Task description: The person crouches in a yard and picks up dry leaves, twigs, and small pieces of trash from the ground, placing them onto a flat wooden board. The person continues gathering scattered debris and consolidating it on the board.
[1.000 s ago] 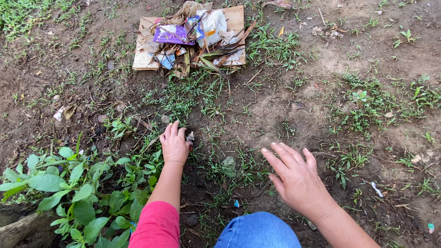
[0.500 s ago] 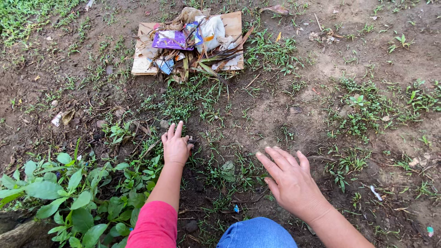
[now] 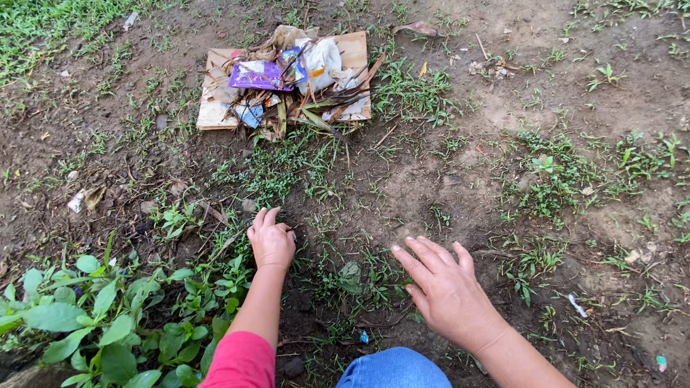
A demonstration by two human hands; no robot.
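- Dark damp soil [image 3: 310, 293] is what I'm working on. My left hand [image 3: 271, 243] is lying knuckles-up on it, fingers pressed together and curling down at the tips into the dirt at the grass edge.
- Change over the last second: those fingers were fanning out flat, and now they're closing up and digging in. I can't tell if they're pinching anything, since the tips are hidden.
- The small pale bit that was showing beside my left fingertips is no longer showing.
- My right hand [image 3: 447, 291] is drifting slightly inward, toward the left one. Fingers are spread, palm is facing down, and it's holding nothing. I can't tell if it's touching the ground or hovering just over it.
- My read: the left hand is engaging its spot, while the right is only closing the gap.
- The weed clump [image 3: 350, 276] is sitting between my two hands, just beside the right fingertips and nearer to them than to the left hand. It's low and thin-bladed, with one dull grey-green leaf in the middle, and it's looking rooted and undisturbed.
- The view is tilting down a little, so the cardboard sheet [image 3: 356, 50] is sitting lower in frame. It isn't moving itself.
- That sheet is lying well apart, up ahead of me, carrying a purple wrapper [image 3: 257, 74], white plastic [image 3: 323, 57] and dry stalks.
- Broad-leaved plants [image 3: 79, 327] are crowding my left forearm, beside my pink sleeve [image 3: 241, 361].
- A blue scrap [image 3: 364, 335] is lying near my knee.
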